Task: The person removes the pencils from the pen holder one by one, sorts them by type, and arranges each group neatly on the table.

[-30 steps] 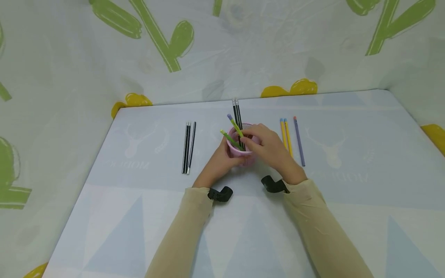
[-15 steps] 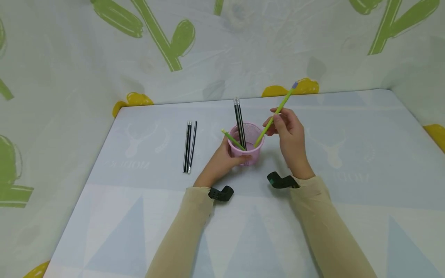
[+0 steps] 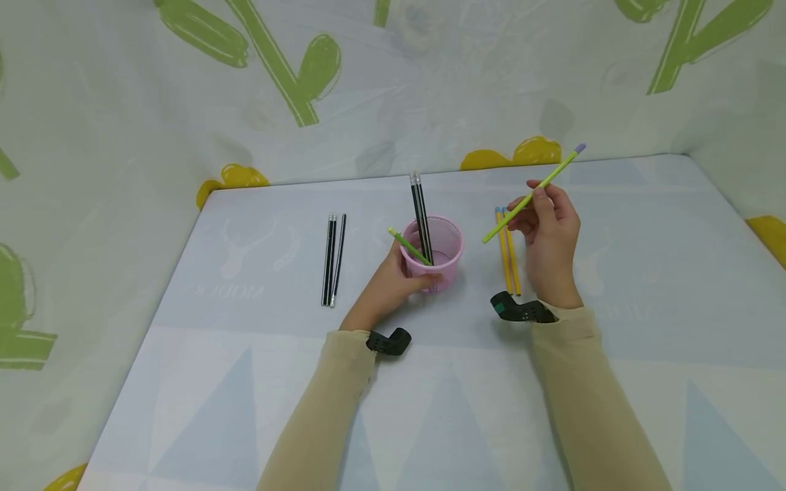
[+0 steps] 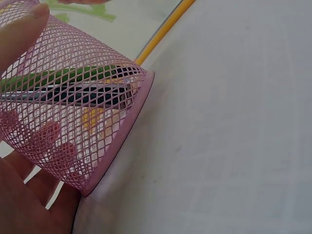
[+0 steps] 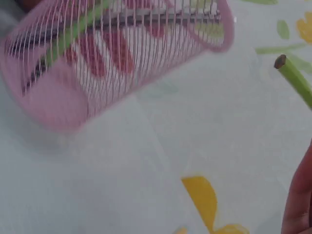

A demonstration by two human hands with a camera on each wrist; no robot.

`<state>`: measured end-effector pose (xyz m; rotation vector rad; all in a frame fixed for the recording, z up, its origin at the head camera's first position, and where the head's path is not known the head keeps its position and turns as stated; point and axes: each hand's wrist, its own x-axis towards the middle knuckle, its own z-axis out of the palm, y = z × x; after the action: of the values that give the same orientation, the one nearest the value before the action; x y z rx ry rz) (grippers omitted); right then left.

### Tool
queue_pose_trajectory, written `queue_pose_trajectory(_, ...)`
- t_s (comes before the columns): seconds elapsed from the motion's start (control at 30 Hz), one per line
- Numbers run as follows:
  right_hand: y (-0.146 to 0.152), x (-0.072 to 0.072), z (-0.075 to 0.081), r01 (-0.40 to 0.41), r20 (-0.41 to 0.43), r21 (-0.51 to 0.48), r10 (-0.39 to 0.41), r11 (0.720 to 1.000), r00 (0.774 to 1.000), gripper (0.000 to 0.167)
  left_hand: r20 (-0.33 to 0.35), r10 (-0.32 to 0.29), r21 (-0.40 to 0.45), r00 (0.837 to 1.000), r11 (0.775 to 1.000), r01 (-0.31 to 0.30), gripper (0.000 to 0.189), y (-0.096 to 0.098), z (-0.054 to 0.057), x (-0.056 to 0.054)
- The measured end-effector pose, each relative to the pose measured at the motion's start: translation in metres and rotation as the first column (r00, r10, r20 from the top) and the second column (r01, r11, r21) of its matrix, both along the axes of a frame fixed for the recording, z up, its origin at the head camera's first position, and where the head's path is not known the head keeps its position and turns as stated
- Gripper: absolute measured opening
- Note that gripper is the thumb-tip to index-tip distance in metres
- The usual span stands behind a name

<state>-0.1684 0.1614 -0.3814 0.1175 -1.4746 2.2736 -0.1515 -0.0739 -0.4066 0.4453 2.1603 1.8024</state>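
In the head view my left hand [image 3: 387, 286] is wrapped round a pink mesh pencil cup [image 3: 448, 275]. Its fingers show through the mesh in the left wrist view. Inside the cup [image 4: 63, 44] stand black pencils [image 3: 420, 211] and a dark green pencil [image 3: 409, 247], leaning left. My right hand [image 3: 549, 239] pinches a lime-green pencil [image 3: 561, 168] with a purple end, held slanting in the air right of the cup. The lower tip of this pencil [image 5: 294, 78] points towards the cup and is apart from it.
Several black pencils [image 3: 329, 262] lie side by side on the table [image 3: 245, 368], left of the cup. Two yellow pencils [image 3: 508, 262] lie to its right, partly under my right hand. A patterned cloth [image 3: 417, 95] rises behind the table's far edge.
My right hand has drawn the lime-green pencil out of the cup and carried it right, over the yellow pencils. The purple pencil there is now hidden. My left hand stays on the cup.
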Motion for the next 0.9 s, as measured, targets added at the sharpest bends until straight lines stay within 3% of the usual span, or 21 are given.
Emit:
queue_pose_trajectory(0.23, 0.028, -0.015, -0.035, -0.020, 0.152, 0.181, -0.007, 0.983, 0.988, 0.036, 0.007, -0.009, 0.030, 1.000, 0.999, 0.009, 0.089, -0.002, 0.001, 0.001)
queue_pose_trajectory(0.37, 0.030, -0.009, -0.030, -0.061, 0.265, 0.294, -0.020, 0.954, 0.964, 0.036, 0.004, -0.002, 0.014, 1.000, 1.000, 0.002, 0.090, -0.003, 0.001, 0.002)
queue_pose_trajectory(0.47, 0.030, -0.002, -0.020, -0.108, 0.363, 0.406, -0.052, 0.907, 0.931, 0.033, 0.002, 0.005, -0.001, 1.000, 1.000, -0.005, 0.090, -0.004, 0.001, 0.002)
queue_pose_trajectory(0.53, 0.030, 0.001, -0.014, -0.138, 0.414, 0.499, -0.095, 0.856, 0.905, 0.033, 0.007, 0.006, -0.003, 1.000, 1.000, -0.006, 0.090, -0.004, 0.001, 0.002)
queue_pose_trajectory(0.73, 0.034, 0.003, -0.010, -0.234, 0.505, 0.605, -0.140, 0.761, 0.852, 0.038, 0.013, 0.013, -0.009, 1.000, 1.000, -0.013, 0.089, -0.004, 0.001, 0.001)
queue_pose_trajectory(0.9, 0.037, 0.000, -0.015, -0.316, 0.545, 0.693, -0.183, 0.648, 0.818, 0.038, -0.007, 0.017, -0.007, 1.000, 1.000, -0.017, 0.089, -0.004, -0.006, -0.003)
